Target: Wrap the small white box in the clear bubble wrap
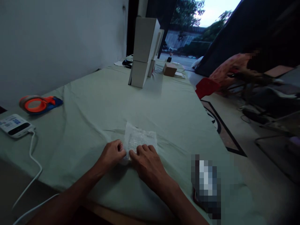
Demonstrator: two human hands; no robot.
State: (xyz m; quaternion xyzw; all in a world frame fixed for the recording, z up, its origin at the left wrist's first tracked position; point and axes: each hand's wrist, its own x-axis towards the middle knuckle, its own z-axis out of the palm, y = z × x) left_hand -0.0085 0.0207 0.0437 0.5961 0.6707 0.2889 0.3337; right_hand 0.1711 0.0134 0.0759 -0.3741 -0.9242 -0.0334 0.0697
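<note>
A piece of clear bubble wrap (142, 136), looking like a flat pouch or folded sheet, lies on the green tablecloth in front of me. My left hand (114, 151) is closed at its left edge, thumb against the curled fingers, pinching the wrap's near left corner. Over its near edge rests my right hand (146, 161), fingers bent and thumb close to the left hand, gripping the wrap there. My right hand covers part of the lower side. Whether anything is inside the wrap, I cannot make out.
An orange-and-blue tape dispenser (38, 104) and a white device (16, 125) with a cable sit on the left. Tall white boxes (144, 50) and a brown box (170, 69) stand farther back. A blurred-out object (206, 184) lies near right. Another person (231, 70) is at right.
</note>
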